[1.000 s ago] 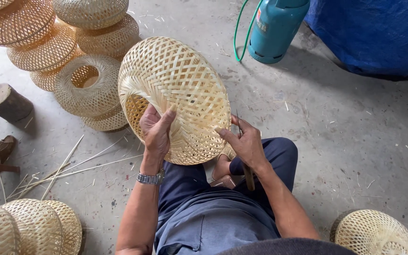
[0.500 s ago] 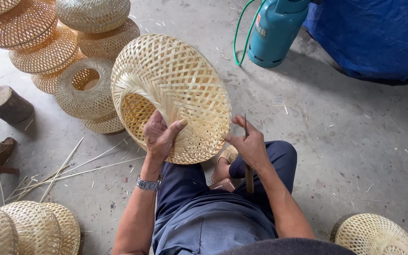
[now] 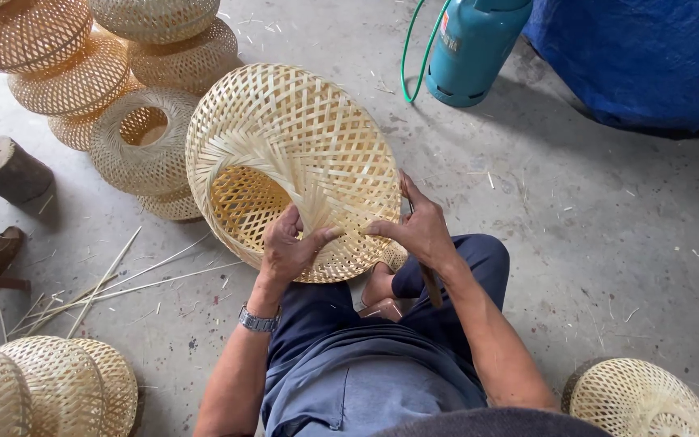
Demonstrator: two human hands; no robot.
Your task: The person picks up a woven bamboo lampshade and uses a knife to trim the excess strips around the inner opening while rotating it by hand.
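A large woven bamboo basket (image 3: 293, 162) is held tilted over the person's knees, its round opening facing lower left so part of the golden inside shows. The left hand (image 3: 289, 247) grips its lower rim, thumb pressed on the weave and fingers partly hidden behind loose strips. The right hand (image 3: 418, 226) presses fingertips against the rim just beside it while also closed around a thin dark tool (image 3: 424, 271), whose tip is hidden behind the basket's edge; what kind of tool it is cannot be told. A wristwatch (image 3: 258, 320) sits on the left wrist.

On the concrete floor (image 3: 576, 243), a stack of woven shades (image 3: 107, 89) runs off the top left edge. More shades (image 3: 42, 392) are cut off at the lower left corner, another (image 3: 641, 400) at the lower right. A teal gas cylinder (image 3: 475, 53) is cropped at the top edge.
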